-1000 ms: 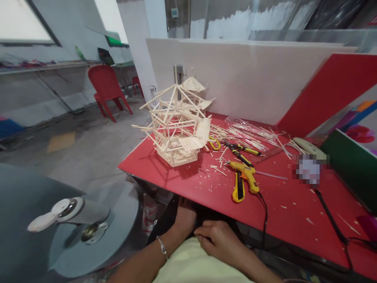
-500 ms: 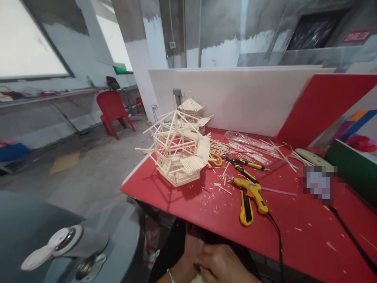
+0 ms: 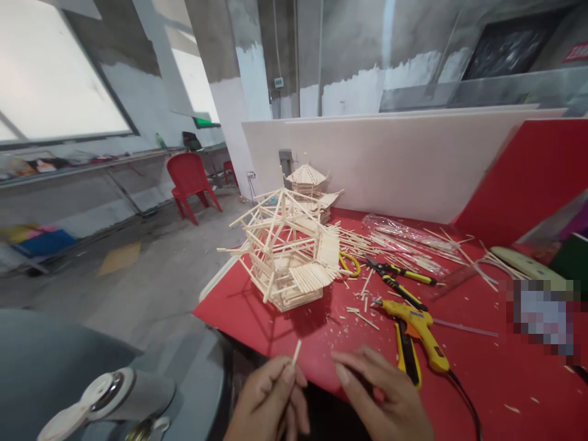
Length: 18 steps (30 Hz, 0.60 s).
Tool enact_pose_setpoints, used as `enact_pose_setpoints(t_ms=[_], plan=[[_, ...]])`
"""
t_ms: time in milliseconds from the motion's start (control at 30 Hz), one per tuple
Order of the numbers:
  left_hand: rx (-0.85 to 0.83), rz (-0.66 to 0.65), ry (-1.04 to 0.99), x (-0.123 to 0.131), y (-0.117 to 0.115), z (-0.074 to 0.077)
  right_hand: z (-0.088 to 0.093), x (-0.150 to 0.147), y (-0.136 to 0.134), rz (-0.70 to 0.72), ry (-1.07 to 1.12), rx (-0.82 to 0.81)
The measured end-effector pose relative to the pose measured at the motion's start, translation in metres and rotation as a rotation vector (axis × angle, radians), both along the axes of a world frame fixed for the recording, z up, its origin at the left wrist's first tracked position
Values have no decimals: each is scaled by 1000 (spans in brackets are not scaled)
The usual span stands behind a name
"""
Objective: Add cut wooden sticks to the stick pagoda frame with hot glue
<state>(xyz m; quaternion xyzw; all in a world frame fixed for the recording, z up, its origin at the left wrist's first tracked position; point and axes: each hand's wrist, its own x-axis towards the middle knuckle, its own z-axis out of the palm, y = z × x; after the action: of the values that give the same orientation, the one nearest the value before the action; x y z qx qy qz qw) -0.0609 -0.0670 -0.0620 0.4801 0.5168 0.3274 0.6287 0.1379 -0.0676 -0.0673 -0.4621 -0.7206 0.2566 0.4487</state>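
My left hand is at the red table's near edge, its fingers pinched on a short wooden stick that points up. My right hand lies beside it on the table edge with the fingers stretched forward and nothing in it. Beyond both hands stands a tilted stick-built pavilion model. A smaller stick roof piece sits behind it. A yellow glue gun lies just right of my right hand.
Yellow-handled pliers, yellow scissors, loose sticks and a plastic bag lie on the table. White and red boards stand behind. A grey round lid with a knob is at lower left. A red chair stands on the floor.
Both hands came up from my lap to the table edge. The left hand now holds a short stick. The view tilted upward and the table shifted lower in the picture.
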Motion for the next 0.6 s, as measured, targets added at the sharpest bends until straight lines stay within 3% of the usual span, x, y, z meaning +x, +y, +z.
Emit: enact_pose_setpoints(t_ms=[67, 133, 300, 433, 533, 600], plan=[[10, 52, -133, 10, 8, 20, 20, -10, 15, -8, 138, -16], [1, 52, -216, 21, 18, 30, 32, -20, 28, 24, 191, -35], [11, 6, -250, 24, 38, 23, 35, -31, 44, 35, 192, -130], [-131, -42, -336, 17, 41, 19, 37, -34, 50, 117, 253, -208], [-222, 130, -450, 16, 44, 17, 37, -39, 52, 76, 225, -139], [-284, 242, -493, 16, 48, 16, 35, -42, 51, -34, 132, 49]])
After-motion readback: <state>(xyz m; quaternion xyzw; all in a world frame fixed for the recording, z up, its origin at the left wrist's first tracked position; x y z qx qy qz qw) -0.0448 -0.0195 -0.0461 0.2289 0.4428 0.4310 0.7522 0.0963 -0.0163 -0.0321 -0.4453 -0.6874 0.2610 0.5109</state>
